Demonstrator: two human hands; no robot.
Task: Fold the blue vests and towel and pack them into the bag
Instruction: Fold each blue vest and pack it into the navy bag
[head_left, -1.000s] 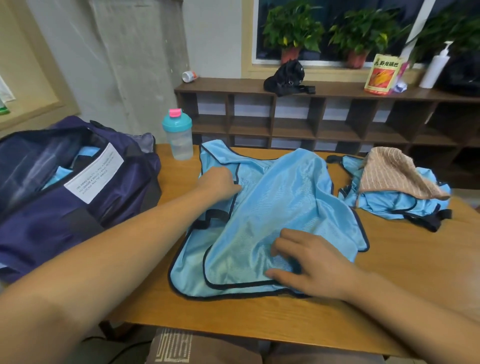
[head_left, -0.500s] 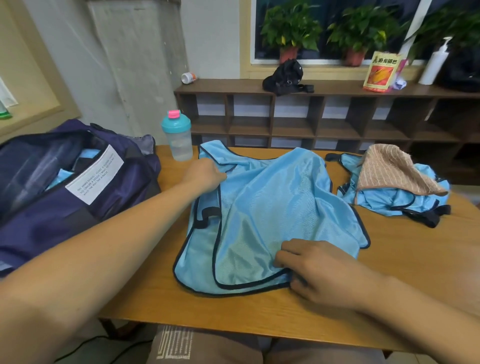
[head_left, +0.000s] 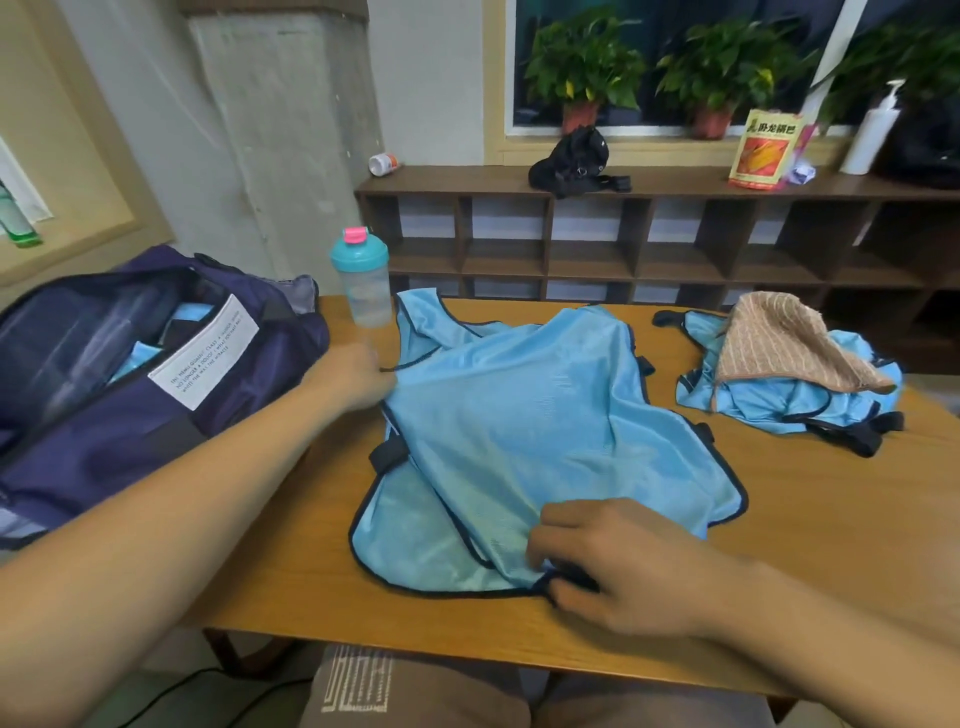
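Observation:
A light blue vest (head_left: 540, 441) with dark trim lies spread on the wooden table (head_left: 831, 519). My left hand (head_left: 353, 376) grips its left edge near the shoulder strap. My right hand (head_left: 618, 564) pinches the vest's near bottom hem with curled fingers. At the table's far right a second blue vest (head_left: 810, 400) lies crumpled under a tan striped towel (head_left: 779, 343). The open purple bag (head_left: 130, 374) sits at the left, with blue fabric visible inside.
A clear shaker bottle (head_left: 363, 280) with a teal lid stands by the bag at the table's far edge. Behind the table runs a low wooden shelf (head_left: 623, 234) carrying a black pouch, a packet, a pump bottle and potted plants.
My left hand has drawn the vest's left side outward toward the bag. My right hand slid down from the cloth's surface to the near hem and closed on it.

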